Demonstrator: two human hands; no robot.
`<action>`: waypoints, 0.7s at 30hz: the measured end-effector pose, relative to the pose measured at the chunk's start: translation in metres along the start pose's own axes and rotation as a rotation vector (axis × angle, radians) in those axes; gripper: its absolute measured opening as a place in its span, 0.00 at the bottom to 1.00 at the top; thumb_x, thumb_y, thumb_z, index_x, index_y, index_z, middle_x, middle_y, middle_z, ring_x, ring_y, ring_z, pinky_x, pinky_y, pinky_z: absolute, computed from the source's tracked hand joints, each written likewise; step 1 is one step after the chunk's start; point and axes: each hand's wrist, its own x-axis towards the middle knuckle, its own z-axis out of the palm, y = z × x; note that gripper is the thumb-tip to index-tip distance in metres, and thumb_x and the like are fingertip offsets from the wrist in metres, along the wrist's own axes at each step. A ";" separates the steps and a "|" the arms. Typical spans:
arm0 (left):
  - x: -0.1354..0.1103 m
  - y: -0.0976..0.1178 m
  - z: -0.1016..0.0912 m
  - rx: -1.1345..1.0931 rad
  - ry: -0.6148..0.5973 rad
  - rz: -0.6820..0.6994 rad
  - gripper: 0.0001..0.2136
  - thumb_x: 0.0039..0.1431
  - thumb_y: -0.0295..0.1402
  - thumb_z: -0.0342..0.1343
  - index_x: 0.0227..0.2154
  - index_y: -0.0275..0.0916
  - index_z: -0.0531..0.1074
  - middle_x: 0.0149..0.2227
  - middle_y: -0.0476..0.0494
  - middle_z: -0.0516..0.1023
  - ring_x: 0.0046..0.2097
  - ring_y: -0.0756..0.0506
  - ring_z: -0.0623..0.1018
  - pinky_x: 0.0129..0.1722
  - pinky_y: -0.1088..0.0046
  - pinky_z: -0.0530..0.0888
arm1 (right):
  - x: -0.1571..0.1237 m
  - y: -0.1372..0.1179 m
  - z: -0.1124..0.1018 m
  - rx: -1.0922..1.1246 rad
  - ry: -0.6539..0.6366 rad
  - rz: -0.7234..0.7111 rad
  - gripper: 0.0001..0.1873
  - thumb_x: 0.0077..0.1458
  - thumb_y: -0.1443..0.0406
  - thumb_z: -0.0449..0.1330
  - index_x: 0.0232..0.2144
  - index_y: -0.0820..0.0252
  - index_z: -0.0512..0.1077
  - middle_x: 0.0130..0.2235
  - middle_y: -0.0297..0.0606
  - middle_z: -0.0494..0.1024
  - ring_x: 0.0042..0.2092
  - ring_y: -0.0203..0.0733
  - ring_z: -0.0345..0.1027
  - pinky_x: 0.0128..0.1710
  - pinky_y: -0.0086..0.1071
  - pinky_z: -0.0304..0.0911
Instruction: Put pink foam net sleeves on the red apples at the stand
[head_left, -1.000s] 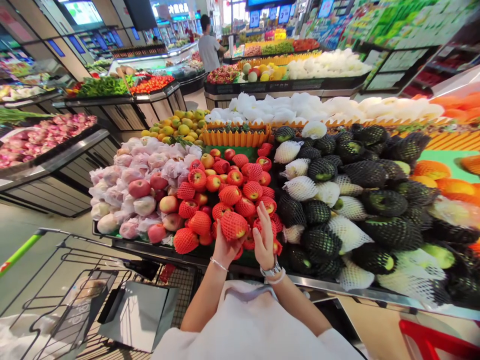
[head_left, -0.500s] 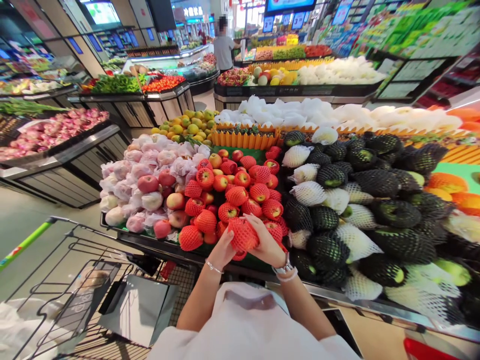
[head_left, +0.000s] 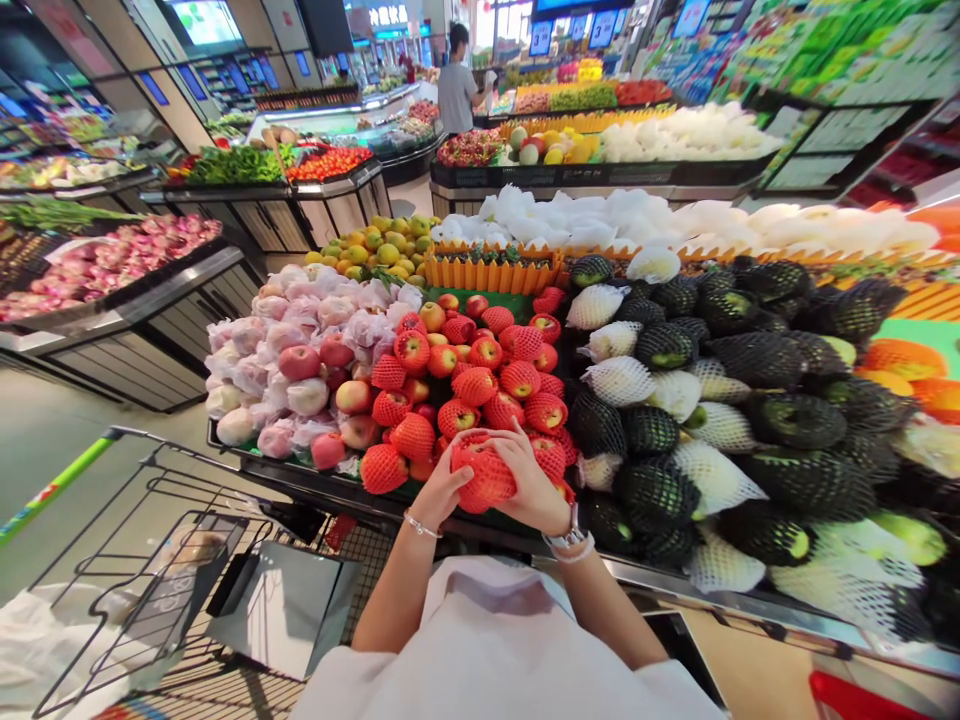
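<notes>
Between my two hands is an apple (head_left: 481, 474) in a red foam net, held low over the front edge of the fruit stand. My left hand (head_left: 441, 492) closes on it from the left, thumb on the net. From the right, my right hand (head_left: 531, 488) wraps its fingers over the top of it. Just beyond my hands lies a pile of apples in red nets (head_left: 476, 385), some of them bare. Pale paper-wrapped fruit (head_left: 277, 335) is heaped to the left of this pile. Melons in black and white foam nets (head_left: 667, 430) fill the right side.
A shopping cart (head_left: 112, 432) with a green handle stands at my left, holding a grey box-like item (head_left: 274, 600). Yellow-green fruit (head_left: 386, 250) and a low orange fence (head_left: 491, 272) lie behind the apples. A person (head_left: 456, 90) in grey stands farther back among other produce stands.
The apple has turned and shifted slightly between my hands, and my right fingers now reach over its top. The person in the background has shifted slightly right in view.
</notes>
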 end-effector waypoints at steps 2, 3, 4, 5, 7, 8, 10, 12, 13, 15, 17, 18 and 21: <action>-0.001 0.001 -0.001 0.034 -0.046 0.018 0.31 0.40 0.43 0.71 0.49 0.38 0.71 0.51 0.35 0.72 0.54 0.36 0.71 0.53 0.62 0.68 | -0.002 -0.001 0.001 0.019 0.026 0.008 0.36 0.47 0.64 0.65 0.58 0.56 0.58 0.53 0.46 0.71 0.57 0.53 0.61 0.63 0.65 0.41; -0.001 0.002 -0.002 0.049 -0.069 0.020 0.32 0.39 0.43 0.71 0.49 0.38 0.70 0.52 0.35 0.71 0.55 0.36 0.71 0.55 0.62 0.67 | -0.003 -0.003 0.001 0.026 0.038 0.024 0.35 0.47 0.63 0.66 0.57 0.56 0.59 0.53 0.47 0.70 0.57 0.53 0.62 0.63 0.65 0.40; 0.000 0.002 -0.003 0.063 -0.091 0.018 0.33 0.39 0.43 0.72 0.49 0.39 0.70 0.53 0.35 0.70 0.56 0.35 0.70 0.56 0.61 0.66 | -0.003 -0.004 0.001 0.031 0.047 0.047 0.34 0.47 0.63 0.66 0.56 0.56 0.60 0.53 0.47 0.70 0.57 0.53 0.62 0.63 0.65 0.39; 0.000 0.001 -0.004 0.074 -0.104 0.017 0.34 0.38 0.42 0.72 0.50 0.39 0.70 0.54 0.36 0.70 0.57 0.35 0.69 0.56 0.61 0.66 | -0.003 -0.005 0.002 0.032 0.057 0.070 0.33 0.48 0.62 0.66 0.55 0.56 0.60 0.52 0.47 0.70 0.57 0.53 0.62 0.63 0.65 0.39; 0.000 -0.002 -0.007 0.085 -0.104 0.024 0.35 0.36 0.41 0.73 0.51 0.40 0.69 0.55 0.37 0.69 0.58 0.35 0.68 0.56 0.61 0.66 | -0.002 -0.008 0.002 0.022 0.083 0.088 0.33 0.49 0.62 0.65 0.57 0.57 0.59 0.51 0.47 0.70 0.57 0.53 0.62 0.63 0.65 0.39; 0.000 -0.004 -0.009 0.081 -0.089 0.030 0.36 0.36 0.41 0.73 0.51 0.40 0.69 0.55 0.37 0.69 0.57 0.36 0.68 0.56 0.61 0.66 | -0.001 -0.009 0.003 0.009 0.090 0.082 0.35 0.51 0.62 0.64 0.59 0.57 0.57 0.52 0.47 0.70 0.58 0.53 0.61 0.64 0.64 0.39; 0.000 -0.011 -0.013 0.050 -0.021 0.035 0.35 0.38 0.41 0.72 0.51 0.40 0.68 0.55 0.38 0.69 0.56 0.37 0.69 0.54 0.63 0.68 | 0.002 -0.011 0.003 -0.038 0.069 0.057 0.38 0.54 0.61 0.62 0.63 0.57 0.51 0.56 0.50 0.66 0.61 0.54 0.57 0.64 0.63 0.41; 0.000 -0.017 -0.017 -0.013 0.091 0.011 0.33 0.40 0.43 0.71 0.51 0.41 0.68 0.54 0.39 0.70 0.54 0.39 0.71 0.51 0.66 0.70 | 0.004 -0.010 0.005 -0.094 0.028 0.027 0.38 0.58 0.60 0.58 0.65 0.55 0.48 0.63 0.51 0.58 0.66 0.55 0.47 0.63 0.63 0.41; 0.000 -0.020 -0.019 -0.046 0.150 -0.004 0.32 0.42 0.43 0.70 0.51 0.41 0.68 0.54 0.39 0.71 0.53 0.41 0.72 0.50 0.68 0.71 | 0.004 -0.009 0.008 -0.114 0.015 0.015 0.35 0.60 0.59 0.56 0.66 0.54 0.48 0.66 0.50 0.52 0.68 0.56 0.42 0.63 0.64 0.41; 0.001 -0.022 -0.020 -0.096 0.229 -0.009 0.32 0.43 0.43 0.69 0.53 0.43 0.67 0.54 0.41 0.71 0.53 0.42 0.72 0.48 0.69 0.72 | 0.002 -0.005 0.015 -0.117 0.033 -0.007 0.31 0.63 0.61 0.51 0.66 0.50 0.48 0.69 0.45 0.43 0.69 0.55 0.35 0.63 0.63 0.42; 0.000 -0.021 -0.018 -0.127 0.232 0.023 0.34 0.45 0.41 0.68 0.56 0.44 0.64 0.56 0.42 0.70 0.55 0.42 0.71 0.50 0.69 0.71 | -0.004 0.000 0.025 -0.089 0.099 -0.021 0.29 0.65 0.64 0.47 0.66 0.48 0.48 0.70 0.41 0.41 0.69 0.53 0.36 0.63 0.62 0.44; 0.000 -0.019 -0.016 -0.139 0.216 0.041 0.35 0.46 0.40 0.68 0.57 0.45 0.63 0.57 0.42 0.69 0.56 0.42 0.71 0.52 0.68 0.71 | -0.007 0.003 0.030 -0.072 0.142 -0.028 0.29 0.65 0.66 0.45 0.66 0.47 0.48 0.69 0.39 0.42 0.69 0.52 0.38 0.63 0.62 0.44; -0.003 -0.012 -0.009 -0.159 0.193 0.056 0.38 0.47 0.43 0.67 0.60 0.44 0.59 0.58 0.40 0.68 0.58 0.42 0.69 0.55 0.66 0.69 | -0.016 0.007 0.040 -0.041 0.227 -0.053 0.28 0.65 0.66 0.46 0.65 0.45 0.50 0.69 0.37 0.44 0.69 0.51 0.39 0.63 0.63 0.44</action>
